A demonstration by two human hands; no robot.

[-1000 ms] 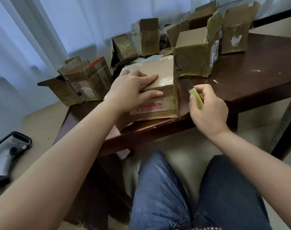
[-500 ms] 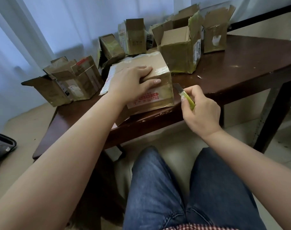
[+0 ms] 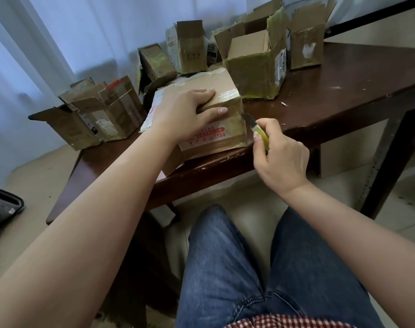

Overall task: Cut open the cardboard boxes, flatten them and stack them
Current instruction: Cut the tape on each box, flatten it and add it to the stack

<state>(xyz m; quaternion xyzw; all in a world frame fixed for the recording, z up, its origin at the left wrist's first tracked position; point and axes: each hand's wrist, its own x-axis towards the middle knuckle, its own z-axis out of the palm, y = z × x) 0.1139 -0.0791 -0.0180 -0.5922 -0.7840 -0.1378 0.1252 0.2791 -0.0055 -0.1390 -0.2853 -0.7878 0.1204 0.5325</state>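
Note:
A taped, closed cardboard box point(image 3: 227, 131) with a red-printed label stands at the near edge of the dark wooden table point(image 3: 343, 100). My left hand point(image 3: 187, 112) lies over its top, fingers across the lid and thumb down the front face, holding it. My right hand point(image 3: 279, 157) grips a yellow-green utility knife point(image 3: 258, 131). The knife's blade tip touches the box's right front corner, near the top edge.
Several opened cardboard boxes stand behind and to the left: a large one point(image 3: 256, 67) at the back right, a small one point(image 3: 305, 46) beyond it, a cluster point(image 3: 100, 114) at the left end. A grey handheld scanner point(image 3: 3, 207) lies on the floor at left.
My right hand has brought the knife up and left, from clear of the box to its right front corner. The left hand has stayed on the box top.

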